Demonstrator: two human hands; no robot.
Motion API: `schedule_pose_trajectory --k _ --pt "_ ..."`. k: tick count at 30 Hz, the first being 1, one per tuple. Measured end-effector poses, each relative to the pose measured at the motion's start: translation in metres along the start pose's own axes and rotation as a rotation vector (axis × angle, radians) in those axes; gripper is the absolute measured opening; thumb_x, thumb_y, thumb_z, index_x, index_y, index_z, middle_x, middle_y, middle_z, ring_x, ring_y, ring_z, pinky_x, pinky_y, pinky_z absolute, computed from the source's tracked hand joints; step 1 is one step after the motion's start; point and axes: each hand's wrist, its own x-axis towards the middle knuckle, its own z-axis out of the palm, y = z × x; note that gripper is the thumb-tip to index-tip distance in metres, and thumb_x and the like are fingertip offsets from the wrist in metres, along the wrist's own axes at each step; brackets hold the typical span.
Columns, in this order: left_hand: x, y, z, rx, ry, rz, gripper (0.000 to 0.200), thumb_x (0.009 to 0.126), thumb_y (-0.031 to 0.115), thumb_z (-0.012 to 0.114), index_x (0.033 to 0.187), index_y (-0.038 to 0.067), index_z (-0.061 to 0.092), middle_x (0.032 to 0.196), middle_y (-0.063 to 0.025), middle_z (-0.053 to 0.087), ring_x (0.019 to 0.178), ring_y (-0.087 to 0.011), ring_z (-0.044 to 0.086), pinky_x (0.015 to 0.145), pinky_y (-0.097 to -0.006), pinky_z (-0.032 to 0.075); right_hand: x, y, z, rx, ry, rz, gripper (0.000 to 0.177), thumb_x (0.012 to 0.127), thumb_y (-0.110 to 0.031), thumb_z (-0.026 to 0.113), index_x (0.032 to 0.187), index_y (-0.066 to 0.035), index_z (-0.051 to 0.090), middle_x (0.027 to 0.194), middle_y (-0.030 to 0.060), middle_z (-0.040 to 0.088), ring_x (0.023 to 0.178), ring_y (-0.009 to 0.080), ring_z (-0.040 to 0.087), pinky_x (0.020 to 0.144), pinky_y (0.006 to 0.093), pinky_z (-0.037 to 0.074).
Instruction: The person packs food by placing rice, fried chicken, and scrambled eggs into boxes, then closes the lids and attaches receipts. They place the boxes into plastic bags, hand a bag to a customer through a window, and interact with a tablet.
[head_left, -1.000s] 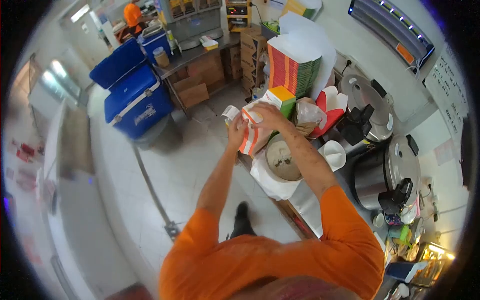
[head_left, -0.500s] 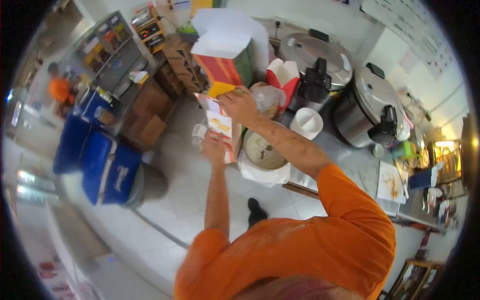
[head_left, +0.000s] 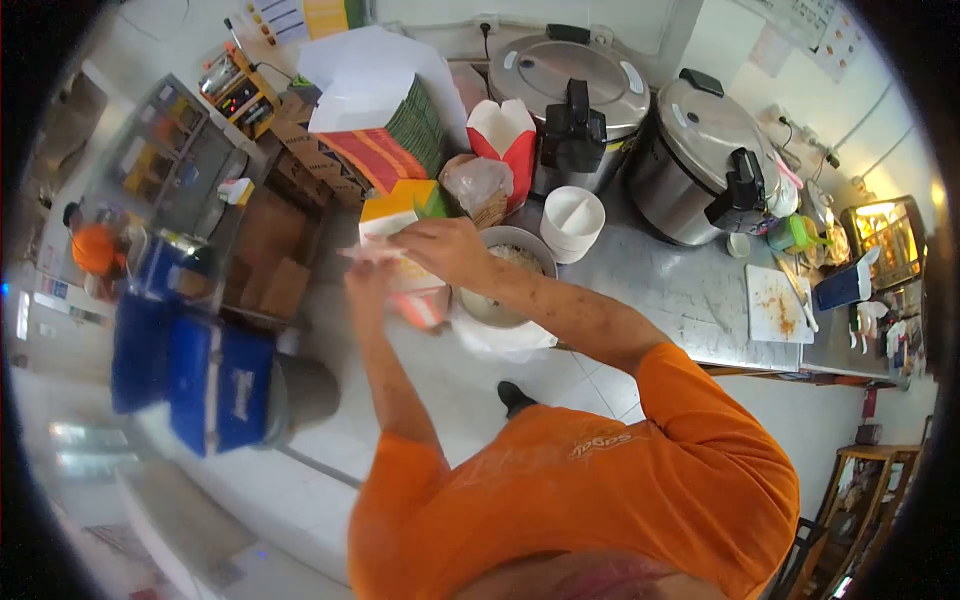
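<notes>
My left hand (head_left: pixel 366 274) and my right hand (head_left: pixel 446 250) both hold a flat orange-and-white paper carton (head_left: pixel 418 296) at the counter's near-left edge; the carton is motion-blurred. My right hand grips its top, my left hand its left side. Just right of it sits a round metal bowl (head_left: pixel 508 262) of pale food on white paper (head_left: pixel 500 338). Behind my hands a yellow-green box (head_left: pixel 405 203) stands before a tall stack of flat striped cartons (head_left: pixel 385 140).
On the steel counter (head_left: pixel 670 290): an open red-and-white carton (head_left: pixel 505 135), a plastic bag (head_left: pixel 475 180), stacked white cups (head_left: pixel 572 222), two large rice cookers (head_left: pixel 575 80) (head_left: pixel 700 150), a stained board (head_left: pixel 775 305). Blue coolers (head_left: pixel 200 370) stand on the floor at left; another person (head_left: pixel 95 250) beyond.
The camera view has swung right and down. My hands carried the carton lower, toward the bowl's left edge, and my left hand shifted to the carton's side.
</notes>
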Motion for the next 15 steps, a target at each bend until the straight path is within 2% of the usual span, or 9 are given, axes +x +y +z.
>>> schedule_pose_trajectory --k 2,4,6,9,11,12,13,14,15 --pt "-0.014 0.088 0.001 0.038 -0.258 -0.205 0.010 0.080 0.008 0.069 0.084 0.000 0.066 0.073 -0.0003 0.061 0.065 -0.0057 0.054 0.055 -0.0210 0.041 -0.003 -0.003 -0.012 0.277 0.204 0.555 0.019 0.074 -0.006 0.064 0.093 -0.008 0.067 0.079 0.0060 0.065 0.071 0.0180 0.063 0.058 0.0293 0.049" --pt "-0.011 0.120 -0.002 0.219 -0.330 -0.234 0.024 0.078 0.023 0.070 0.085 0.000 0.068 0.072 -0.0035 0.064 0.065 -0.0093 0.054 0.060 -0.0271 0.043 0.003 -0.011 -0.038 0.413 0.346 0.674 0.013 0.077 -0.004 0.062 0.089 -0.005 0.067 0.073 0.0068 0.063 0.067 0.0191 0.062 0.055 0.0282 0.047" --pt "-0.010 0.135 0.002 0.263 -0.342 -0.135 0.026 0.078 0.023 0.070 0.086 -0.001 0.068 0.075 -0.0069 0.066 0.068 -0.0132 0.058 0.073 -0.0299 0.045 -0.009 -0.011 -0.054 0.282 0.318 0.197 0.008 0.080 -0.005 0.062 0.086 -0.007 0.066 0.074 0.0056 0.063 0.066 0.0199 0.062 0.053 0.0288 0.046" --pt "-0.025 0.141 0.020 0.176 -0.262 0.021 0.026 0.074 0.024 0.073 0.082 0.000 0.068 0.073 -0.0103 0.065 0.071 -0.0199 0.060 0.088 -0.0360 0.039 -0.024 -0.034 -0.081 -0.085 0.038 -0.107 0.014 0.072 -0.008 0.067 0.086 -0.008 0.066 0.071 0.0064 0.064 0.069 0.0221 0.062 0.053 0.0330 0.047" --pt "-0.055 0.163 0.040 0.447 -0.130 0.271 0.027 0.070 0.024 0.077 0.078 0.000 0.067 0.069 -0.0114 0.062 0.075 -0.0258 0.061 0.099 -0.0423 0.032 -0.041 -0.036 -0.105 -0.043 0.390 0.302 0.006 0.077 -0.006 0.065 0.082 -0.009 0.065 0.069 0.0046 0.062 0.067 0.0178 0.062 0.053 0.0296 0.048" --pt "-0.071 0.171 0.050 0.397 -0.300 0.222 0.028 0.070 0.024 0.078 0.077 0.000 0.067 0.068 -0.0108 0.061 0.072 -0.0248 0.059 0.093 -0.0399 0.037 -0.057 -0.025 -0.117 0.130 0.652 0.566 0.012 0.086 -0.013 0.063 0.076 -0.006 0.060 0.072 0.0024 0.061 0.062 0.0120 0.057 0.052 0.0254 0.044" --pt "-0.084 0.176 0.056 0.344 -0.468 0.170 0.028 0.070 0.025 0.079 0.076 0.000 0.066 0.067 -0.0101 0.059 0.069 -0.0238 0.058 0.086 -0.0375 0.042 -0.067 -0.019 -0.134 0.451 0.877 1.046 0.015 0.088 -0.016 0.062 0.079 -0.004 0.060 0.071 -0.0010 0.058 0.063 0.0063 0.053 0.051 0.0236 0.041" --pt "-0.095 0.185 0.061 0.312 -0.589 0.147 0.028 0.070 0.023 0.079 0.074 0.000 0.065 0.067 -0.0104 0.057 0.066 -0.0232 0.055 0.078 -0.0357 0.044 -0.059 -0.018 -0.155 0.638 1.104 1.088 0.016 0.090 -0.016 0.061 0.084 -0.001 0.061 0.073 0.0003 0.058 0.063 0.0053 0.051 0.053 0.0228 0.040" --pt "-0.101 0.191 0.063 0.278 -0.709 0.124 0.027 0.070 0.021 0.079 0.072 -0.001 0.063 0.066 -0.0106 0.055 0.063 -0.0225 0.053 0.069 -0.0340 0.046 -0.075 -0.017 -0.171 0.181 0.785 1.019 0.016 0.090 -0.016 0.061 0.089 0.000 0.062 0.078 0.0027 0.061 0.068 0.0067 0.054 0.058 0.0218 0.042"
